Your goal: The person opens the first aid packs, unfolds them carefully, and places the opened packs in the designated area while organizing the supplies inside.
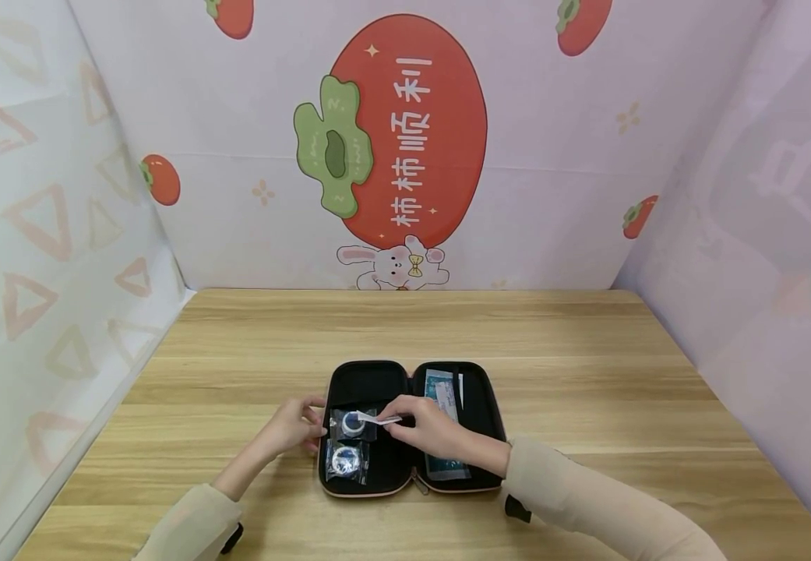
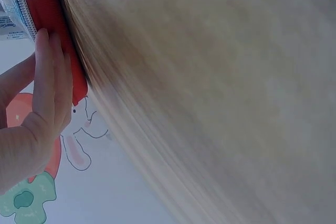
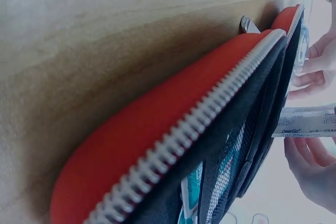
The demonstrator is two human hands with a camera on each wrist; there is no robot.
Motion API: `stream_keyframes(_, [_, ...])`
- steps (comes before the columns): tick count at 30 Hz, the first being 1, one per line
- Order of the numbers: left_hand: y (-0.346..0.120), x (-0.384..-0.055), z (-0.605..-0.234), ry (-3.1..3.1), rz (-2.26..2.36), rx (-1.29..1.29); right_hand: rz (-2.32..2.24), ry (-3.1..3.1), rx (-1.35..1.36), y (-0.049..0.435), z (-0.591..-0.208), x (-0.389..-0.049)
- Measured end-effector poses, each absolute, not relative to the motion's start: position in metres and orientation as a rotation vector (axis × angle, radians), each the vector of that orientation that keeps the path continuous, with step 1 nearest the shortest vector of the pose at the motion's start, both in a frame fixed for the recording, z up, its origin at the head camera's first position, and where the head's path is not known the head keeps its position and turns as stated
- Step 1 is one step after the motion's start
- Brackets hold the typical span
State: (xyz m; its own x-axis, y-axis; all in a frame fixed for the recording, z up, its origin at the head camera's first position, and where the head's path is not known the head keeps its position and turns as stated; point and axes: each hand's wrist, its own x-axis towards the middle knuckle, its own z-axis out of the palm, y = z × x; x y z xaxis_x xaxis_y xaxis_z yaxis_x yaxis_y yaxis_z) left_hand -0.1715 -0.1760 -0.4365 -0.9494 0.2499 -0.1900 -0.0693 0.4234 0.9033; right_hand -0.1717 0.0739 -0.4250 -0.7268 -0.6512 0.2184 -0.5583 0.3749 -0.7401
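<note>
While the right hand [image 1: 424, 427] pinched a white packet [image 1: 375, 419] between its thumb and fingertips, the left hand [image 1: 296, 426] rested its straight fingers against the outer edge of an open case [image 1: 368, 382], thumb apart from them. The packet, printed with small lettering in the right wrist view, jutted from the right fingertips toward the left hand, above a round item in a clear wrapper [image 1: 352, 425]; whether the two touched could not be told. Just on the near side of that, also close by the left fingers, lay a second wrapped round item [image 1: 345, 461].

Under the right hand and to its right spread the case's other half, where a blue-green packet [image 1: 449, 469] showed both beyond the hand and on its near side. A black strap [image 1: 457, 389] stood just beyond the right knuckles. Nearer the person than both hands, a metal zip pull [image 1: 421, 485] hung at the fold. Below both hands stretched a wood-grain table [image 1: 587, 374], and well beyond them rose a white backdrop [image 1: 552, 117] bearing a large red fruit.
</note>
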Motion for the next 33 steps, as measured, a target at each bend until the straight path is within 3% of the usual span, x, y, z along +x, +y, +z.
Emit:
stream_keyframes(16, [-0.176,-0.171,-0.437,2.384,1.532,0.166,-1.553,2.567,-0.886,0.080,-0.400,-0.169])
stream_keyframes(20, [-0.176,-0.171,-0.437,2.384,1.536,0.162,-1.619,2.543,-0.842,0.086,-0.409,-0.179])
stream_keyframes(27, [-0.175,-0.171,-0.437,2.381,1.544,0.153,-1.687,2.502,-0.703,0.093,-0.380,-0.170])
stream_keyframes(33, [-0.175,-0.171,-0.437,2.380,1.552,0.165,-1.705,2.481,-0.592,0.106,-0.392,-0.181])
